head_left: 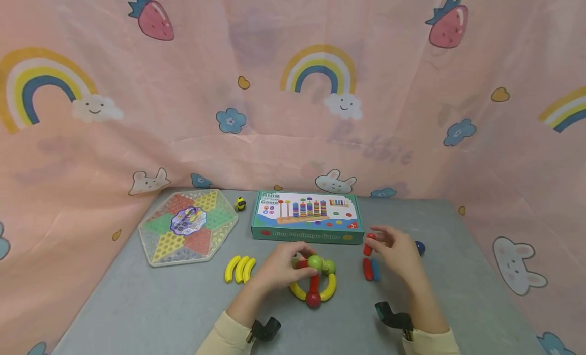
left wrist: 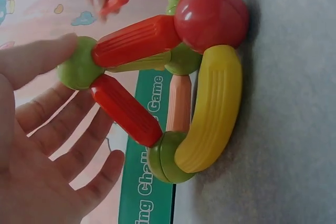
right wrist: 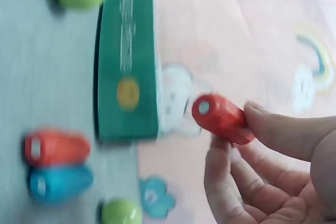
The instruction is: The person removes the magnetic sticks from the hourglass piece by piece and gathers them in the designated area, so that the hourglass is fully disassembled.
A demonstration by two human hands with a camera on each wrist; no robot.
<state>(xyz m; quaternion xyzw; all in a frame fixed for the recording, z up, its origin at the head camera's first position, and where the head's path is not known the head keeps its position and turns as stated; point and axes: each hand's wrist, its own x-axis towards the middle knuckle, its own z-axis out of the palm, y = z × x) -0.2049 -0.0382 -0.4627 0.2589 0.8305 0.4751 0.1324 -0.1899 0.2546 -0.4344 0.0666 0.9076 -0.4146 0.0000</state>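
Note:
My left hand (head_left: 286, 266) holds the green ball (left wrist: 80, 62) at the top of a magnetic stick-and-ball frame, thumb against one side of it. Red sticks (left wrist: 126, 109) run down from that ball. A curved yellow stick (left wrist: 214, 111) joins a red ball (left wrist: 212, 17) and another green ball (left wrist: 170, 157) at the base on the table. Off to the right, my right hand (head_left: 397, 250) pinches a short red stick (right wrist: 220, 116) between thumb and fingers, raised above the table. A magnet shows on its bare end. Below it lie another red stick (head_left: 368, 269) and a blue stick (head_left: 376, 270), side by side.
Several curved yellow sticks (head_left: 240, 269) lie left of the frame. Behind stands a green Ring Challenge Game box (head_left: 308, 235). A hexagonal game board (head_left: 153, 243) and small bee toy (head_left: 240, 204) are at back left; a blue ball (head_left: 420, 248) is beyond my right hand.

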